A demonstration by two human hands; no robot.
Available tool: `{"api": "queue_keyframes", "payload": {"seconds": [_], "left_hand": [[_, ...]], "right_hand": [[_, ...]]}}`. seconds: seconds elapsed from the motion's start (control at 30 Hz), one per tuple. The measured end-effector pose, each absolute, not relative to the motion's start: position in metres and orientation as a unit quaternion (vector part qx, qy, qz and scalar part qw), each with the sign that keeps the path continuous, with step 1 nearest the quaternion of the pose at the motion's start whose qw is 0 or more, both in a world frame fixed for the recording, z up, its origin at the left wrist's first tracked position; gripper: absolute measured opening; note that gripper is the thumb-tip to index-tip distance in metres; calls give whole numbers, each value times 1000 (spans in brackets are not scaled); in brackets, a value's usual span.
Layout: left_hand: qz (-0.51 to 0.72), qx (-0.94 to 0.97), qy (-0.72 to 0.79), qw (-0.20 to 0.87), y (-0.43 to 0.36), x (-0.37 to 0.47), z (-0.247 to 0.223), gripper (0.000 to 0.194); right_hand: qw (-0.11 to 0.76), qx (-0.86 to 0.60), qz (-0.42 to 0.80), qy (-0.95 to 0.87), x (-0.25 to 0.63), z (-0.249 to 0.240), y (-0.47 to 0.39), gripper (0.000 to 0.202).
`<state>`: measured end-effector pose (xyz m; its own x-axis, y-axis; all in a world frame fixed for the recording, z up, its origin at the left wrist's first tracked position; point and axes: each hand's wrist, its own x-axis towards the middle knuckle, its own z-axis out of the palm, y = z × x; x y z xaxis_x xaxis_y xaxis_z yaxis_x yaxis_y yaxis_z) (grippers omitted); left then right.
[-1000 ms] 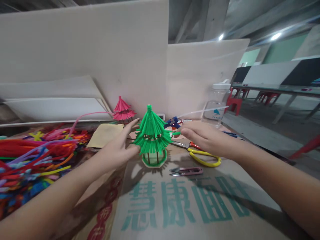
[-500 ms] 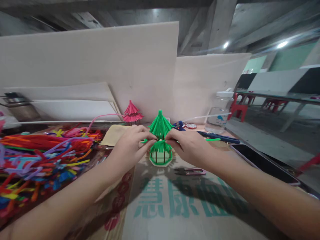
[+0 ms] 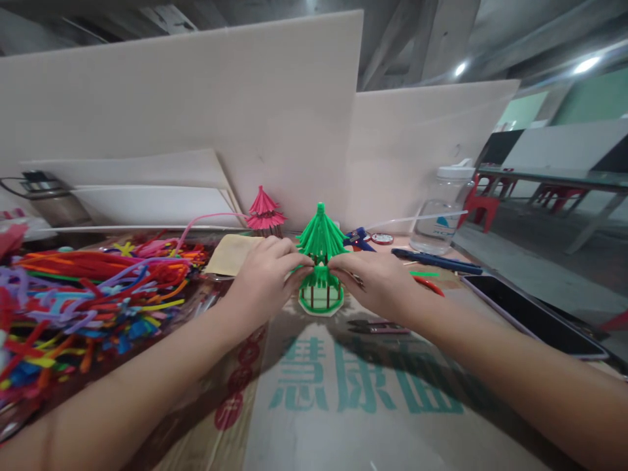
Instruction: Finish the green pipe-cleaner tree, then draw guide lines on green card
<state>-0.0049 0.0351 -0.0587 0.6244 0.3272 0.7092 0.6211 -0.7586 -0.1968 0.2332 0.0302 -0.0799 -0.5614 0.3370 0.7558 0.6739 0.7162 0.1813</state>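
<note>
Head view: green pavilion [image 3: 321, 234] between left fingers [image 3: 297, 261] and right fingers [image 3: 349, 263], both pinched on green strips [image 3: 322, 273] at mid-height.

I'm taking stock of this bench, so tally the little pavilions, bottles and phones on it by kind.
Pavilions: 2, green pavilion and pink pavilion
Bottles: 2, clear bottle and grey bottle
Phones: 1, dark-screened phone
Total: 5

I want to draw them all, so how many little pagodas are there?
2. The green pagoda stands between the left hand and the right hand; the pink pagoda stands farther back, before the white board. More could be hidden.
</note>
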Motion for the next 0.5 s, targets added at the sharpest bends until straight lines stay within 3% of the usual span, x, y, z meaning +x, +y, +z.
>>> {"api": "queue_keyframes", "payload": {"seconds": [0.17, 0.4, 0.5], "left_hand": [[-326, -857, -256, 307, 39, -7, -62, 17], [-312, -841, -279, 342, 45, -13, -63, 18], [-321, -847, -287, 310, 45, -14, -62, 14]], "right_hand": [[340, -237, -297, -860, 241, -82, 37, 28], [379, -281, -259, -843, 240, -91, 45, 24], [395, -285, -237, -840, 238, -92, 45, 21]]}}
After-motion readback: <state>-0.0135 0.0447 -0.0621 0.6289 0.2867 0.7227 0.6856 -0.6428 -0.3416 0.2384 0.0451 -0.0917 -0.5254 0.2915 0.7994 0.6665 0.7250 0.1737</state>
